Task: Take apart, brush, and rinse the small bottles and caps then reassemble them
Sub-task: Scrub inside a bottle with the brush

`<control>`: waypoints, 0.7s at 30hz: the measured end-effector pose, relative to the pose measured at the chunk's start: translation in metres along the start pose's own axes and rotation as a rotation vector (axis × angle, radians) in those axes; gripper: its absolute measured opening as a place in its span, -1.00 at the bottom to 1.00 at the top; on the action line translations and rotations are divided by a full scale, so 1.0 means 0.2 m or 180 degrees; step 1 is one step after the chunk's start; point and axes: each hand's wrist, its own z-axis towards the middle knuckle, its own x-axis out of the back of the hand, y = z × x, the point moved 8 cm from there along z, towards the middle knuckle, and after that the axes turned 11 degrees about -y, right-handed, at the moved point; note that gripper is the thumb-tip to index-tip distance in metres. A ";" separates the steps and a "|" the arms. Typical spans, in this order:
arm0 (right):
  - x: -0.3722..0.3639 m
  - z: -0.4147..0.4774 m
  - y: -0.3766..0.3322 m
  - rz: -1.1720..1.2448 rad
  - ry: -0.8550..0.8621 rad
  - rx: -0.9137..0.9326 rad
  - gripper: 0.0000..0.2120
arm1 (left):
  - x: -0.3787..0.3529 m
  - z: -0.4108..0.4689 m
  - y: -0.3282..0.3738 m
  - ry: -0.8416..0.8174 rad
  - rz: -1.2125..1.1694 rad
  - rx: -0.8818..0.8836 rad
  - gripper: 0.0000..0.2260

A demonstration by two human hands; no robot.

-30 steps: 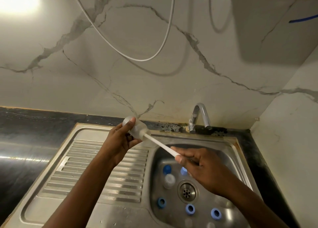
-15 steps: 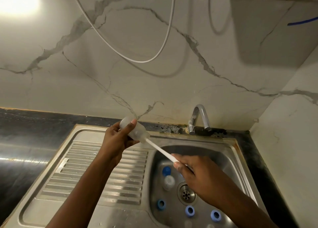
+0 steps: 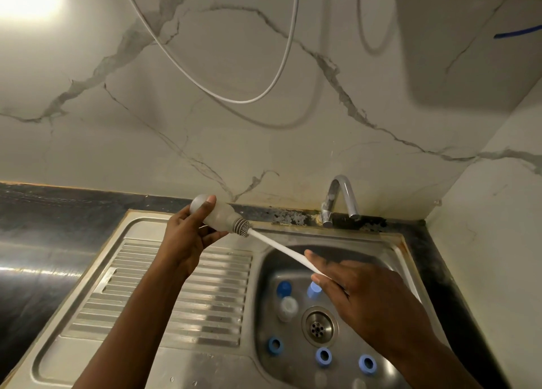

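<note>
Above steel sink (image 3: 140,230), left fingers (image 3: 205,210) grip bottle (image 3: 223,217); right fingers (image 3: 321,265) pinch brush (image 3: 281,249).

Illumination is dim and warm. One lamp glare (image 3: 26,1) burns out the top left corner of the marble wall (image 3: 205,142). The hanging hose (image 3: 234,98) throws a soft shadow below and to its right, and a broad block of shadow covers the wall at upper right. The black countertop (image 3: 44,212) carries a bright streak of glare at left. The left hand (image 3: 187,239) and its bottle (image 3: 218,214) render sharp. The right hand (image 3: 369,297), pinching the brush handle (image 3: 281,249), is motion-blurred. Straight edges bow toward the borders.
</note>
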 end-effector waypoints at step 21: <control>0.04 0.05 -0.13 0.0191 -0.0279 0.0105 -0.47 | -0.01 -0.01 0.07 -0.0045 0.0009 -0.0005 -0.46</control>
